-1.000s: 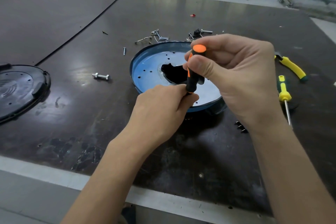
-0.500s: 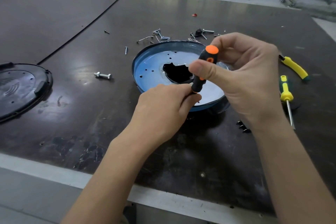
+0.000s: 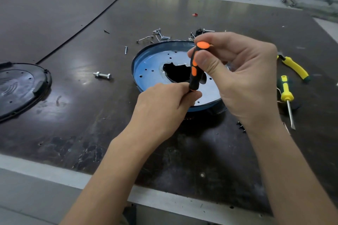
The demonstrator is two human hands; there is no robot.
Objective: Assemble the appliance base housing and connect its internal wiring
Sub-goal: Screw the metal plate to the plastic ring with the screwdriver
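Probably light, stiff sheet metal, the blue housing (image 3: 141, 65) suits rim holds; at its six o'clock, the right hand (image 3: 245, 80) pinches the screwdriver (image 3: 194, 68) handle and the left hand (image 3: 161, 109) grips its lower end

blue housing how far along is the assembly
Done: a metal plate sits inside the blue housing. In hand: the right hand grips the screwdriver at the plate's near edge, the left hand pinching its lower end. Still to do: loose screws lie behind, and the black cover lies apart at the left.
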